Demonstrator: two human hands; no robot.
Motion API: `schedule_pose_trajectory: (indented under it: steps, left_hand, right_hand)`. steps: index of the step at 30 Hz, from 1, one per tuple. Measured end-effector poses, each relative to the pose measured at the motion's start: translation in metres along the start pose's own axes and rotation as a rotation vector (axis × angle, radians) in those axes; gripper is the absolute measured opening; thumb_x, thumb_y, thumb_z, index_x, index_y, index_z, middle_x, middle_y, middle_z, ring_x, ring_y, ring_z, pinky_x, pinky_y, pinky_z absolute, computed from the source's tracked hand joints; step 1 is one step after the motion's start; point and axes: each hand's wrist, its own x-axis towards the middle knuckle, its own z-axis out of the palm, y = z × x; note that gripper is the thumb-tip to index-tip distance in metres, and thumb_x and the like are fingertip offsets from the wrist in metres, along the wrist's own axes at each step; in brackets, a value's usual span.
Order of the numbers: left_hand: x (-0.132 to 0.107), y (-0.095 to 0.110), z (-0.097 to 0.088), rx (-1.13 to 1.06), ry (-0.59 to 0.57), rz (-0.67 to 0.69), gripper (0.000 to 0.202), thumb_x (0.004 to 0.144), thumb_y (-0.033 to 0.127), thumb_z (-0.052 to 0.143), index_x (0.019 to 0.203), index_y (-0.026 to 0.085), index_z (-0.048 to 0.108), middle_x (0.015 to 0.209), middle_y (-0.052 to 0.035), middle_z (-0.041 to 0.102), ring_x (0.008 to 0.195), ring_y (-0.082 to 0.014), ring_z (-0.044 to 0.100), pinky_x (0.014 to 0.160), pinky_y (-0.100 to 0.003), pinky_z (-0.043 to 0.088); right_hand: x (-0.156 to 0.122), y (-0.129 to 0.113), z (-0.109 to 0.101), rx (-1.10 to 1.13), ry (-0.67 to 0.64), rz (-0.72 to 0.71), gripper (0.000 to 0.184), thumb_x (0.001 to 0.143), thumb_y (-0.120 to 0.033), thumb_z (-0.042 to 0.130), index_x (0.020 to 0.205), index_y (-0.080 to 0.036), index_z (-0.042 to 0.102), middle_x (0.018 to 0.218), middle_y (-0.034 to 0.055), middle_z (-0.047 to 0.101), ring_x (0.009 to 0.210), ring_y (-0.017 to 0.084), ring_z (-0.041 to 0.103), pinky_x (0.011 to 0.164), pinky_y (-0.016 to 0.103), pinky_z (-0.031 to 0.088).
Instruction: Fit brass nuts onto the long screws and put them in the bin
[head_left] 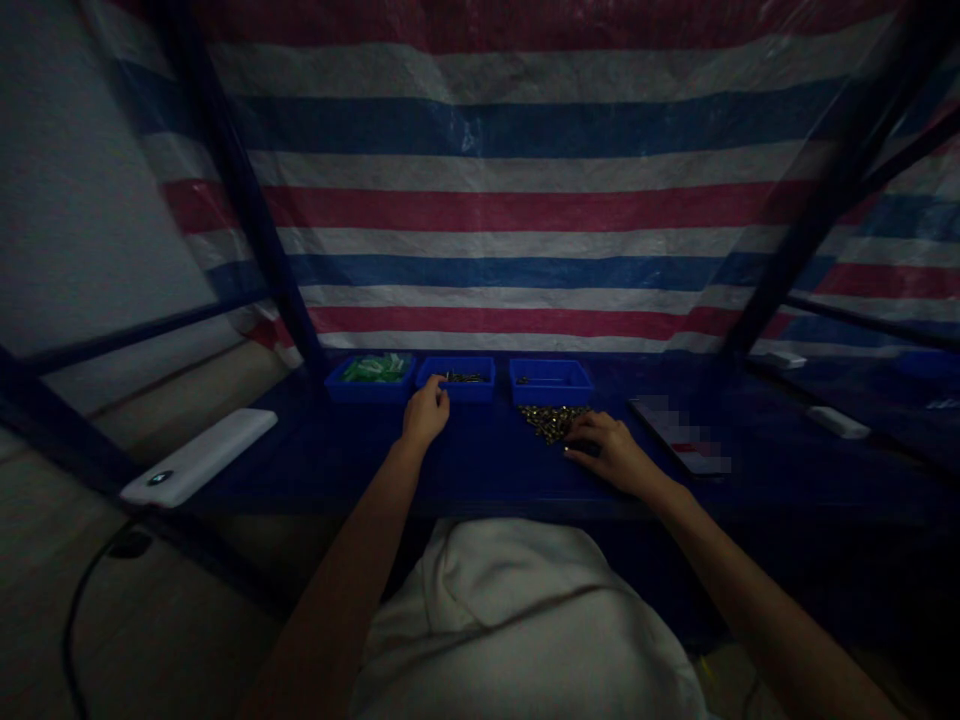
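My left hand (427, 411) reaches to the front left of the middle blue tray (486, 390), which holds small dark metal pieces (466, 378). Its fingers are curled together at the rim; what sits between them is too small and dark to name. At the right edge of a loose pile of small brass-coloured metal pieces (549, 422) rests my right hand (606, 447). Its fingers touch the pile, with a gap between thumb and forefinger. Behind the pile stands the right blue tray (555, 394), with a few small pieces in its left corner.
A left blue tray (367, 392) contains green plastic bits (377, 368). A flat phone-like device (675, 435) lies right of my right hand. At the table's left end lies a white power bank (202, 457) with a cable. Blue frame posts (240, 190) flank a striped sheet (480, 210).
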Motion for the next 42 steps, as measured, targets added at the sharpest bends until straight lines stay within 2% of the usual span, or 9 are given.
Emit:
schedule_pose_trajectory:
  steps: [5,9,16,19,22,26,31,34,42]
  left_hand:
    - [0.0,0.001,-0.001,-0.001,0.007,0.004,0.03,0.08,0.021,0.043,0.109,0.019,0.052,0.079,-0.002,0.063,0.075,-0.0145,0.059,0.07,-0.023,0.041]
    - [0.0,0.001,0.0,-0.001,0.009,0.005,0.03,0.081,0.021,0.043,0.109,0.02,0.052,0.079,-0.0022,0.063,0.075,-0.0146,0.059,0.071,-0.024,0.041]
    - [0.0,0.0,0.001,-0.003,-0.001,-0.014,0.03,0.081,0.022,0.043,0.11,0.02,0.051,0.08,-0.0014,0.063,0.075,-0.0146,0.06,0.069,-0.023,0.042]
    - [0.0,0.001,0.0,0.01,0.001,-0.009,0.031,0.081,0.021,0.043,0.11,0.02,0.051,0.08,-0.0018,0.063,0.077,-0.0148,0.06,0.07,-0.023,0.042]
    - [0.0,0.001,0.0,0.015,0.006,-0.003,0.03,0.081,0.021,0.043,0.11,0.02,0.051,0.08,-0.0019,0.063,0.078,-0.0149,0.06,0.071,-0.023,0.042]
    - [0.001,-0.001,0.0,0.002,0.003,-0.001,0.029,0.081,0.021,0.043,0.108,0.02,0.051,0.076,-0.0017,0.063,0.074,-0.0148,0.06,0.069,-0.023,0.042]
    - [0.001,-0.001,0.0,0.008,0.007,-0.004,0.029,0.08,0.02,0.044,0.108,0.02,0.052,0.078,-0.0019,0.062,0.073,-0.0141,0.06,0.068,-0.023,0.042]
    - [0.0,0.001,0.0,0.019,0.01,-0.013,0.029,0.08,0.02,0.044,0.108,0.021,0.052,0.079,-0.0016,0.062,0.074,-0.0136,0.059,0.068,-0.022,0.042]
    - [-0.001,0.001,-0.001,0.008,0.005,-0.005,0.029,0.081,0.021,0.044,0.109,0.021,0.051,0.079,-0.0019,0.063,0.074,-0.0143,0.06,0.067,-0.022,0.041]
  right_hand:
    - [0.002,-0.001,0.001,0.044,-0.007,-0.011,0.014,0.078,-0.034,0.058,0.082,-0.024,0.066,0.099,0.007,0.06,0.095,0.022,0.052,0.083,0.04,0.039]
    - [0.012,-0.01,-0.007,0.246,0.059,0.042,0.016,0.077,-0.036,0.058,0.081,-0.022,0.065,0.089,0.006,0.063,0.088,0.02,0.055,0.081,0.037,0.041]
    - [0.057,-0.024,-0.013,0.954,0.32,0.395,0.029,0.068,-0.046,0.064,0.079,-0.019,0.063,0.077,0.0037,0.067,0.071,0.016,0.061,0.066,0.028,0.046]
    - [0.072,-0.021,-0.008,1.204,0.247,0.539,0.025,0.071,-0.044,0.061,0.074,-0.019,0.06,0.074,0.0036,0.067,0.063,0.014,0.06,0.062,0.027,0.047]
    - [0.077,-0.018,-0.005,1.298,0.172,0.631,0.021,0.072,-0.04,0.06,0.073,-0.02,0.058,0.074,0.0034,0.067,0.06,0.013,0.06,0.06,0.026,0.048]
    - [0.075,-0.019,-0.005,1.313,0.224,0.561,0.022,0.065,-0.037,0.067,0.078,-0.02,0.06,0.077,0.0021,0.066,0.064,0.012,0.06,0.061,0.024,0.047]
    - [0.066,-0.026,-0.009,1.095,0.292,0.373,0.034,0.056,-0.038,0.074,0.082,-0.02,0.062,0.076,0.0004,0.064,0.069,0.013,0.058,0.063,0.024,0.044]
    - [0.06,-0.027,-0.01,1.11,0.276,0.325,0.035,0.057,-0.042,0.073,0.083,-0.022,0.061,0.08,0.0011,0.064,0.071,0.013,0.058,0.066,0.026,0.045]
    - [0.055,-0.017,-0.006,1.255,0.208,0.327,0.033,0.068,-0.053,0.058,0.088,-0.026,0.058,0.08,0.0013,0.059,0.068,0.013,0.054,0.068,0.03,0.046]
